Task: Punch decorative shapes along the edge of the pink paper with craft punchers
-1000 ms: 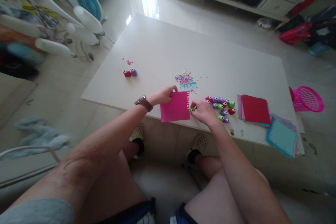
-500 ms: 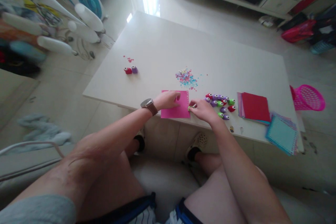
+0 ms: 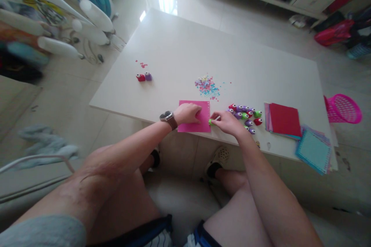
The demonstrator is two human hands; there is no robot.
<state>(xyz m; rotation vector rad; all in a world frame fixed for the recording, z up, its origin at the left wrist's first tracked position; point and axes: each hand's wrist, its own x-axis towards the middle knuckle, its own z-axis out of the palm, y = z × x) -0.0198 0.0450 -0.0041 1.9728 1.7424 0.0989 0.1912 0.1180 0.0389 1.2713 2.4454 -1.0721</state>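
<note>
A sheet of bright pink paper (image 3: 204, 112) lies at the table's near edge, with small holes along its right margin near the top corner. My left hand (image 3: 188, 113), wearing a watch, rests on the sheet with thumb and fingers apart. At the sheet's right edge, my right hand (image 3: 227, 122) grips a small green craft paper punch (image 3: 210, 122) set against the paper. Just right of that hand stand several red, purple and green punches (image 3: 239, 115). Beyond the sheet is a pile of tiny coloured paper cut-outs (image 3: 207, 85).
Two more punches (image 3: 144, 77) stand at the left beside red paper bits (image 3: 143, 64). Right of my hands lie a red paper stack (image 3: 285, 120) and light-blue sheets with punched borders (image 3: 313, 150). A pink basket (image 3: 344, 109) stands past the white table's (image 3: 174, 42) right end.
The green punch sits slightly lower along the sheet's right edge, and more of it shows under my right fingers. My left hand has shifted a little, its thumb more spread.
</note>
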